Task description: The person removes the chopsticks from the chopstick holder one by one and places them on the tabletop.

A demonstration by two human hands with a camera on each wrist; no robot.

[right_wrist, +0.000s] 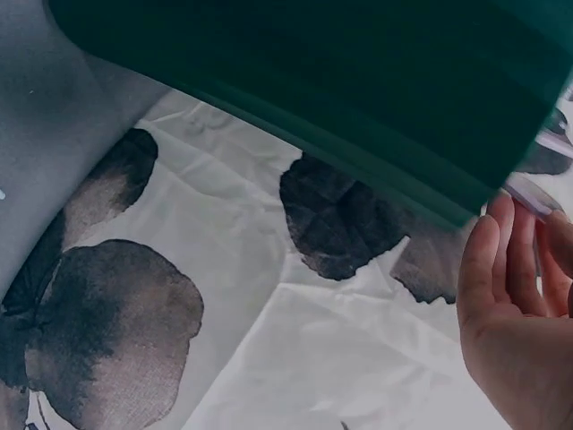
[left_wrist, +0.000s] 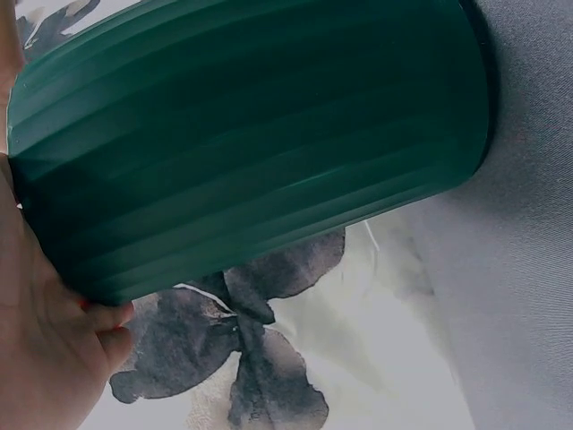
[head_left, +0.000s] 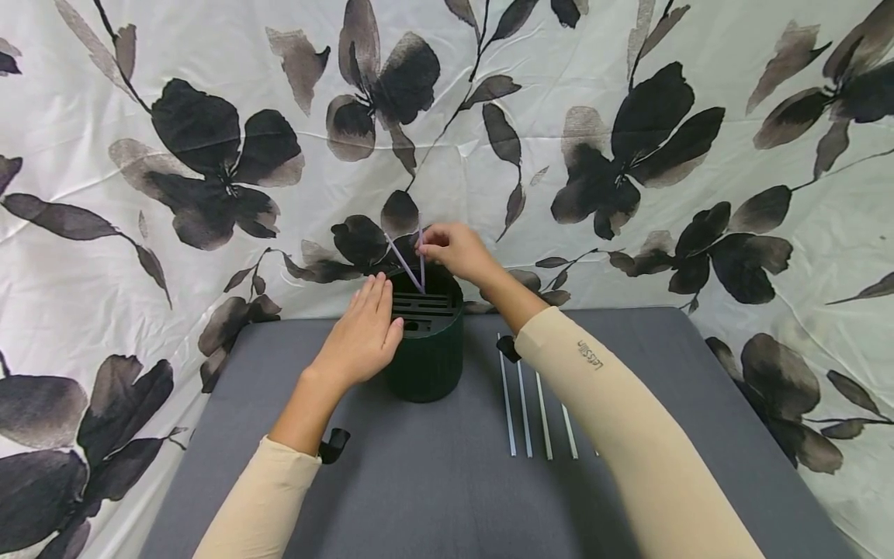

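Note:
A dark green ribbed cylindrical holder [head_left: 424, 369] stands upright on the table, its black top insert [head_left: 422, 304] cut with slots. My left hand [head_left: 359, 330] rests against its left rim with fingers extended; in the left wrist view the hand [left_wrist: 54, 349] touches the holder's upper end. My right hand [head_left: 457, 250] pinches a thin lilac straw-like stick [head_left: 422, 268] near its upper part, above the back of the holder. A second lilac stick [head_left: 400, 255] leans left out of the top. Their lower ends meet around the slots; exact seating cannot be told.
Several thin pale sticks [head_left: 524, 411] lie side by side on the grey table [head_left: 433, 481], right of the holder and partly under my right forearm. A white cloth [head_left: 489, 194] with dark flowers hangs behind the table's back edge.

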